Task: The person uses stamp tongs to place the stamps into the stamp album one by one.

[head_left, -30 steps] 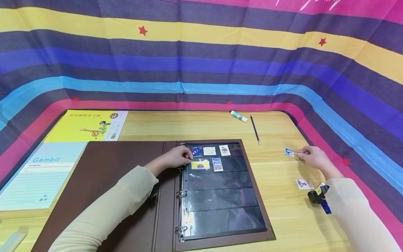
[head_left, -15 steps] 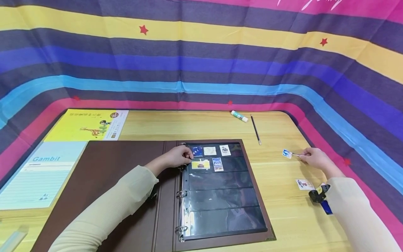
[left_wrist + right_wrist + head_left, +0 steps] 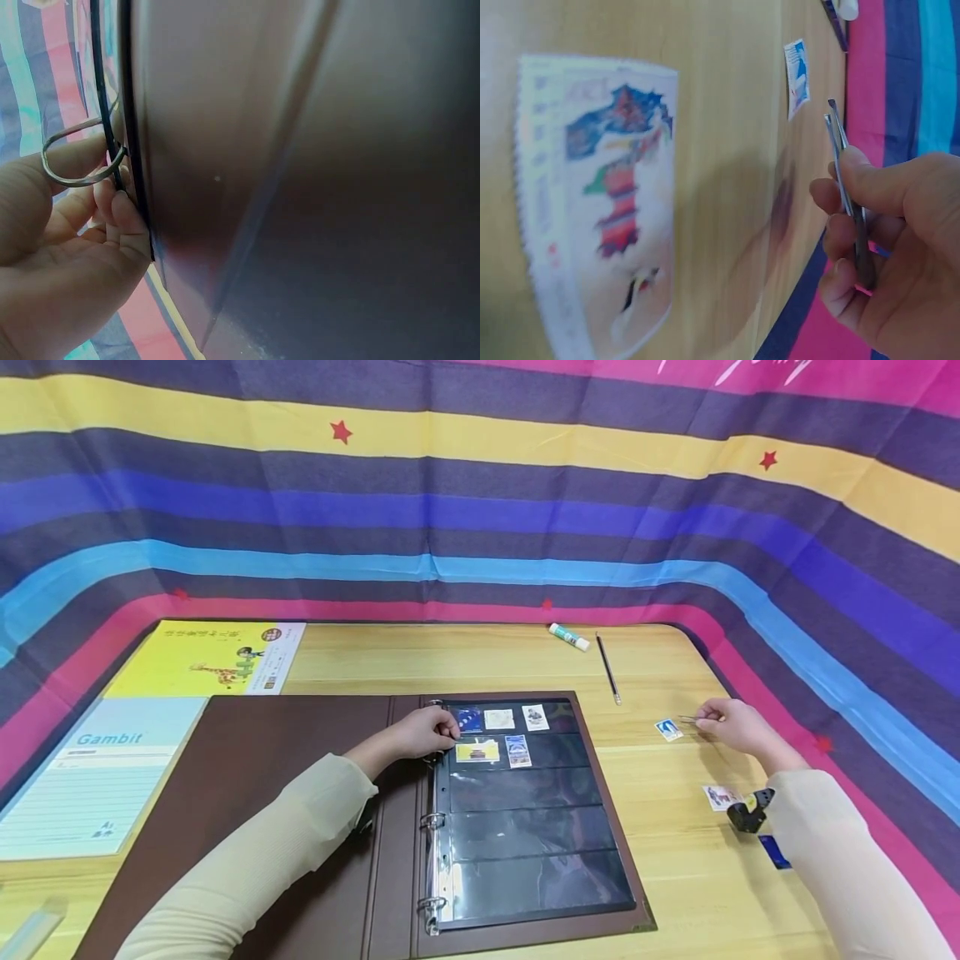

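My left hand [image 3: 423, 732] is at the upper left edge of the black pocket page [image 3: 525, 835] in the open brown album [image 3: 300, 760]. In the left wrist view its fingers pinch the page edge beside a metal ring [image 3: 79, 181]. Several stamps sit in the page's top two rows, including a yellow stamp [image 3: 477, 751]. My right hand [image 3: 735, 725] holds metal tweezers [image 3: 846, 180], their tips slightly apart. A blue-and-white stamp [image 3: 668, 730] lies on the table just left of the tips. Nearer me is a stamp with a colourful figure [image 3: 619, 187].
A dark blue stamp [image 3: 775, 852] lies by the right sleeve. A glue stick [image 3: 570, 637] and a pencil [image 3: 609, 668] lie behind the album. To the left are a yellow book [image 3: 202, 660] and a pale blue notebook [image 3: 105, 777]. A striped cloth [image 3: 480, 510] surrounds the table.
The blue-and-white stamp has moved left and is out of the tweezers. My right hand has shifted left with the tweezers. The left hand keeps its place.
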Demonstrator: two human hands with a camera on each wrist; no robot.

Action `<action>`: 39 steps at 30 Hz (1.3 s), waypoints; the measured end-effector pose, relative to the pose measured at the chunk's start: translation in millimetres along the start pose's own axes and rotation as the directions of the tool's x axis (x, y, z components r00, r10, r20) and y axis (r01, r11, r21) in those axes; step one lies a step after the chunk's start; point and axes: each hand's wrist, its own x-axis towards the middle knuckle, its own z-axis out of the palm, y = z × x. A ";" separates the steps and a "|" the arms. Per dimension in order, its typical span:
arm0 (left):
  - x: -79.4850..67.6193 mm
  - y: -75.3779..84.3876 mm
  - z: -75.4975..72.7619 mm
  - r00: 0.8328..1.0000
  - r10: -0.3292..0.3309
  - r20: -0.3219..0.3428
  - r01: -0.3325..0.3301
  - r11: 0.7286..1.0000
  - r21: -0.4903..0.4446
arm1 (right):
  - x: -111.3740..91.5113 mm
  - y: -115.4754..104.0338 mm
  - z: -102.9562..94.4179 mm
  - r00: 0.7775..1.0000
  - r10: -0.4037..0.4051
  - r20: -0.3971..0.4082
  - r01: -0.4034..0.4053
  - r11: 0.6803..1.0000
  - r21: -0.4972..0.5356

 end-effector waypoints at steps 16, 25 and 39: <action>2.3 -2.7 1.2 1.000 0.007 0.004 -0.007 1.000 0.002 | 14.7 -1.3 5.0 0.997 -0.082 0.009 0.083 0.996 -0.033; 1.6 -2.0 -0.6 1.000 0.016 0.001 -0.016 1.000 0.010 | 14.7 -32.9 -1.6 0.991 -0.129 -0.042 0.129 0.992 0.007; 1.6 -3.3 -0.1 0.998 0.066 0.003 -0.066 0.998 -0.010 | 46.4 -131.4 39.7 0.971 -0.234 -0.051 0.238 0.965 0.106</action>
